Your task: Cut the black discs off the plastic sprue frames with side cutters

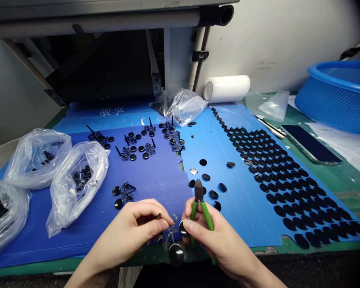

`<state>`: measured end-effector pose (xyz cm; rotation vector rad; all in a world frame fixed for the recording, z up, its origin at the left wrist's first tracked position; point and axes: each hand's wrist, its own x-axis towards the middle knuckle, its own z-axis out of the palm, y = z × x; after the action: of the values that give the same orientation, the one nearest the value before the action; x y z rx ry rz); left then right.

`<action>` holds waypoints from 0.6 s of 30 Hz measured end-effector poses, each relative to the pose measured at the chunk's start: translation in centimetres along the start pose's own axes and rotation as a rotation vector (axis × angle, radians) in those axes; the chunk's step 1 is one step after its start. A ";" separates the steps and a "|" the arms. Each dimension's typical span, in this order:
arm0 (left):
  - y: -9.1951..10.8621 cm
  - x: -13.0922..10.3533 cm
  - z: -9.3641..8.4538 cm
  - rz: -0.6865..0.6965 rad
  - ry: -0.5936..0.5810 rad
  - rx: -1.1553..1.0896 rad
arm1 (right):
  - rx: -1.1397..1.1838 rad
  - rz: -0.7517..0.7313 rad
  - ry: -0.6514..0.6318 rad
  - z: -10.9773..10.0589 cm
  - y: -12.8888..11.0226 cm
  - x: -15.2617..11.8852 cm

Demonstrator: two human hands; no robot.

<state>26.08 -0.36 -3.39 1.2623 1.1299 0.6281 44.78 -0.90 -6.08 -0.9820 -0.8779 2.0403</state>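
Watching from my end: baggy clear plastic bags (61, 210) along the blue surface's (159, 180) left edge. My left hand's (139, 225) pinching a spindly dark sprue (171, 230), all thin arms with shiny round black caps (176, 255), over the near edge. My right hand (213, 232) pinches one cap, fingers wrapped round green-handled cutters (207, 216). Black discs (283, 188) line the right edge.

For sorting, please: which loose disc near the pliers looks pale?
The silvery disc, just beyond the pliers, left of their tip; the other loose discs look black.
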 end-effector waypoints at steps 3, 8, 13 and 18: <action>-0.6 0.5 0.2 0.041 0.246 -0.141 | 0.091 -0.031 0.140 -0.1 0.4 0.7; -3.7 0.3 4.4 0.185 0.775 -0.035 | 0.171 -0.155 0.277 0.3 1.1 1.9; -4.9 0.8 6.3 0.263 0.946 0.041 | 0.116 -0.225 0.311 1.6 1.9 2.3; -3.8 0.8 4.7 0.128 0.913 -0.260 | -0.180 -0.264 0.290 1.1 1.6 1.3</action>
<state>29.83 -2.57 -7.67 0.8149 1.6295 1.4845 42.76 -0.97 -7.27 -1.1587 -0.9865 1.5724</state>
